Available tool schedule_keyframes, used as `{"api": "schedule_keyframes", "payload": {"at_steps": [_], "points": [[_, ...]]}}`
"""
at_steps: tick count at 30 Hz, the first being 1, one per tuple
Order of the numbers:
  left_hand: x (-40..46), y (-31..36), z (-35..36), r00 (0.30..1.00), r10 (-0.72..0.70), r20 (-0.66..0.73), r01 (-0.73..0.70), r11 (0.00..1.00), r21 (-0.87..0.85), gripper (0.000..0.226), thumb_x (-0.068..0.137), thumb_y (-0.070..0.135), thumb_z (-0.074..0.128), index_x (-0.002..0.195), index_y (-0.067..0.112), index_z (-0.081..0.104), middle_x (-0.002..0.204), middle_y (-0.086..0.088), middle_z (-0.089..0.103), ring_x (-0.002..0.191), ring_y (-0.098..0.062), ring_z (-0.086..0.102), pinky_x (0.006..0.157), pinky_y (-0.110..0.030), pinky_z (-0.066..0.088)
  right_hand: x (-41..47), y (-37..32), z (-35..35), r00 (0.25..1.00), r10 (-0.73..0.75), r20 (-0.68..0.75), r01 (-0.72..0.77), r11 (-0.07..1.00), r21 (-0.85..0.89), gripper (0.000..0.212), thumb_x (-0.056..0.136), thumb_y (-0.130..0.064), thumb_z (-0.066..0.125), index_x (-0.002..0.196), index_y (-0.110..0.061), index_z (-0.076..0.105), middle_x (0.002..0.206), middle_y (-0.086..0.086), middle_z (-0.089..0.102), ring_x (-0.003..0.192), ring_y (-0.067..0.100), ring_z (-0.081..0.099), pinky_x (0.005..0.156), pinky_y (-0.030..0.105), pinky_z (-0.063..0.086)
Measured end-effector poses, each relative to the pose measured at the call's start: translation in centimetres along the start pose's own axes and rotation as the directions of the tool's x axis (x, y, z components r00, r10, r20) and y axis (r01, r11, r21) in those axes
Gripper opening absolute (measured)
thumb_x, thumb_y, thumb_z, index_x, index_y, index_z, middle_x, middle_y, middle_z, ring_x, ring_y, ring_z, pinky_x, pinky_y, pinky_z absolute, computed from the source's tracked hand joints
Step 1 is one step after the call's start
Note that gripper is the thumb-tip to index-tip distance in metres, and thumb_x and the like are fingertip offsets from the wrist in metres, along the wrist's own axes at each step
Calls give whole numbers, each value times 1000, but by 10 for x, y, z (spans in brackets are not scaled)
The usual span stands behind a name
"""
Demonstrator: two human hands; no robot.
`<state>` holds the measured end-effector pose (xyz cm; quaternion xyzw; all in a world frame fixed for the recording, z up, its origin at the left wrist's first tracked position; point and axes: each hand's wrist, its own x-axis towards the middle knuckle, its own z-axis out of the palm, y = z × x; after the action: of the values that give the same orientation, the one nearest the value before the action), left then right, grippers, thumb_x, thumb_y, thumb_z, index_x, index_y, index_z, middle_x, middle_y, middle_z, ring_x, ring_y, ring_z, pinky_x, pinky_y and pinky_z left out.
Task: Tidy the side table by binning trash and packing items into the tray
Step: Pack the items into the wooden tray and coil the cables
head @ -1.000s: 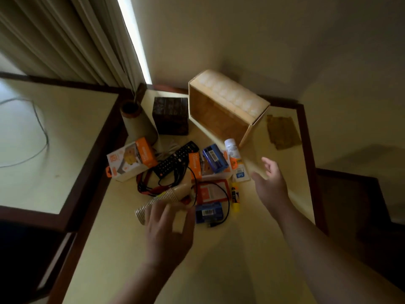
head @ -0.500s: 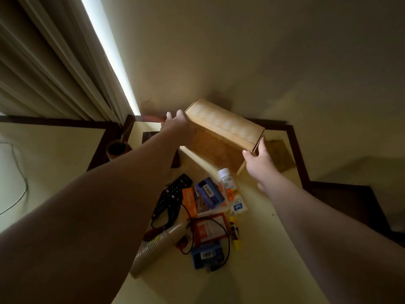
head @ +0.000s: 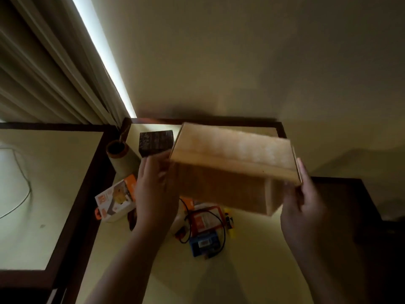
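Holding wooden tray (head: 232, 156) aloft over side table (head: 122, 270) clutter, left hand (head: 153, 194) and right hand (head: 304, 207) each gripping an end. Needing level turn, opening up, landing on bare tabletop beside blue box (head: 205, 243). Differing from half-second-earlier frame: tray lifted off table, pulled nearer.

We saw the tray (head: 232, 163) held above the counter (head: 153, 270), our left hand (head: 153, 194) at its nine o'clock, our right hand (head: 304, 207) at three; a box (head: 114, 200) lay at eight.
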<state>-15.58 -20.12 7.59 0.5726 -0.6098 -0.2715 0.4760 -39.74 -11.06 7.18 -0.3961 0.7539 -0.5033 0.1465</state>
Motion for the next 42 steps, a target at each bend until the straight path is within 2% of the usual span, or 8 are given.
{"api": "schedule_keyframes", "payload": {"at_steps": [4, 8, 13, 21, 32, 35, 38, 42], "points": [[-88, -3, -46, 998, -60, 25, 56, 992, 117, 21, 98, 21, 65, 118, 21, 68, 117, 7, 60, 98, 8, 61, 69, -12, 54, -65, 20, -37, 993, 44, 108, -26, 987, -159, 84, 86, -90, 26, 149, -41, 50, 108, -39, 57, 89, -13, 62, 73, 26, 53], [-158, -11, -77, 994, -96, 55, 76, 954, 291, 25, 98, 28, 67, 121, 21, 74, 102, 12, 67, 79, 0, 68, 57, -26, 59, -109, 41, -59, 956, 142, 256, -27, 913, -407, 59, 100, -61, 33, 144, -32, 60, 94, -6, 75, 77, 16, 69, 62, 28, 49], [-206, -37, -82, 973, -224, 51, 186, 899, 397, 24, 96, 33, 70, 114, 20, 79, 94, 13, 67, 74, -1, 64, 58, -19, 49, -145, 52, -62, 890, 255, 379, -4, 835, -550, 32, 108, -41, 42, 96, -26, 69, 61, -7, 61, 50, 11, 57, 45, 26, 36], [-208, -71, -68, 942, -332, 54, 269, 840, 471, 29, 99, 40, 67, 116, 20, 79, 103, 1, 73, 82, -16, 63, 62, -24, 43, -158, 90, -30, 865, 339, 370, -92, 832, -547, 45, 110, -49, 35, 123, -18, 64, 82, -7, 55, 68, 17, 52, 53, 28, 34], [-146, -98, -102, 941, -338, -21, 301, 807, 508, 45, 92, 65, 59, 118, 29, 63, 111, 1, 66, 96, -13, 61, 75, -34, 56, -173, 104, -16, 910, 295, 290, -117, 856, -504, 45, 108, -51, 28, 119, -21, 59, 79, -6, 61, 69, 22, 60, 56, 32, 39], [-85, -124, -104, 903, -422, 86, 251, 678, 691, 70, 88, 54, 71, 146, 31, 39, 145, -16, 46, 133, -37, 43, 105, -55, 48, -173, 101, -15, 893, 354, 278, -155, 822, -548, 43, 107, -55, 26, 111, -26, 58, 74, -5, 63, 60, 17, 61, 52, 30, 42], [-22, -151, -99, 853, -472, 222, 130, 605, 785, 95, 80, 54, 78, 154, 29, 24, 153, -18, 35, 138, -44, 35, 107, -60, 41, -173, 101, -14, 885, 387, 258, -182, 799, -573, 42, 106, -57, 26, 110, -28, 57, 75, -6, 64, 59, 16, 63, 49, 29, 41], [43, -208, -92, 777, -494, 389, -80, 536, 840, 131, 49, 89, 70, 156, 34, 19, 153, -14, 39, 137, -44, 39, 108, -62, 39, -172, 102, -13, 875, 414, 252, -193, 775, -601, 44, 106, -58, 27, 115, -29, 58, 80, -7, 64, 64, 15, 63, 50, 28, 37]]}}
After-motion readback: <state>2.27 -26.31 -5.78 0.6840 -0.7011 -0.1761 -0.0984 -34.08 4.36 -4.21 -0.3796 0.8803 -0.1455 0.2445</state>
